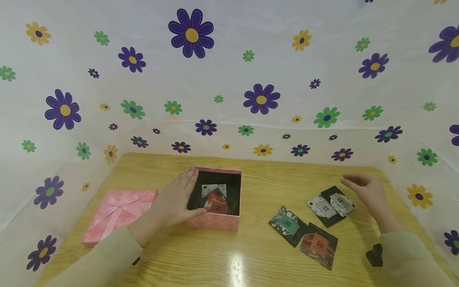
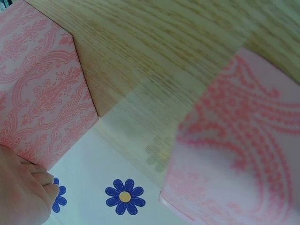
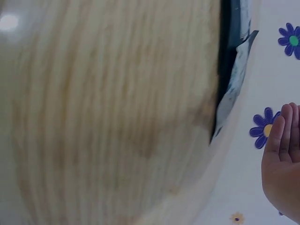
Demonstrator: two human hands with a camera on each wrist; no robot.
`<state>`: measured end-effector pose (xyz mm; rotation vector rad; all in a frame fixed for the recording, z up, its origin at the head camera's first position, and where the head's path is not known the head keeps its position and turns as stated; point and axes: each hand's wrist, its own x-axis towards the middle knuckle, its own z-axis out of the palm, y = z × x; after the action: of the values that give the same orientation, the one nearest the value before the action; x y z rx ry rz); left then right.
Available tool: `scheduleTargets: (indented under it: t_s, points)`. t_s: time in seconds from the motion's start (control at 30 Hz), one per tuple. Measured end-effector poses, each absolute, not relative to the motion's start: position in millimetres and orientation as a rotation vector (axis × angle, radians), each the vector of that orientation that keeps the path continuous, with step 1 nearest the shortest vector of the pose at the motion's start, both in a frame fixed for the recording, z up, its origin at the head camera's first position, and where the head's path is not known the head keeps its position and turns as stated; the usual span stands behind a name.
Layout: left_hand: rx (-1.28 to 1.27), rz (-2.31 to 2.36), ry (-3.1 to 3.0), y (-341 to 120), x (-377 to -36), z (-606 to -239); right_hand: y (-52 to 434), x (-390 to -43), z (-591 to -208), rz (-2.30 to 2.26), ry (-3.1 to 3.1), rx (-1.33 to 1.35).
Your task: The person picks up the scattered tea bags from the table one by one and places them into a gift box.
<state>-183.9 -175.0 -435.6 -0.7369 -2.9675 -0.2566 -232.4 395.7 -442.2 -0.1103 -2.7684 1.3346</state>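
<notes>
A pink patterned box [image 1: 214, 221] stands open at the table's middle, with several small packets [image 1: 214, 198] inside on a black lining. My left hand [image 1: 179, 197] rests against the box's left rim with its fingers straight and its thumb along the front corner. In the left wrist view the box wall [image 2: 42, 93] sits beside my fingers [image 2: 28, 187]. My right hand [image 1: 363, 189] hovers open, holding nothing, just right of two overlapping black and white packets [image 1: 331, 205]. In the right wrist view its straight fingers [image 3: 283, 154] show near the packets' edge [image 3: 232, 70].
The pink lid with a bow [image 1: 120, 213] lies left of the box. A teal-labelled packet [image 1: 288, 225] and an orange-labelled packet [image 1: 319, 245] lie on the wooden table [image 1: 244, 255] in front of my right hand. Flowered cloth [image 1: 229, 79] walls in the table.
</notes>
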Motion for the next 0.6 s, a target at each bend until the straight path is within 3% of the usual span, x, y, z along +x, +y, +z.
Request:
scheduleTargets:
  t_s: [0.6]
  points:
    - [-0.745,-0.258,-2.959,-175,-183,-435,414,-235,-464,1.189,-2.966,-0.116]
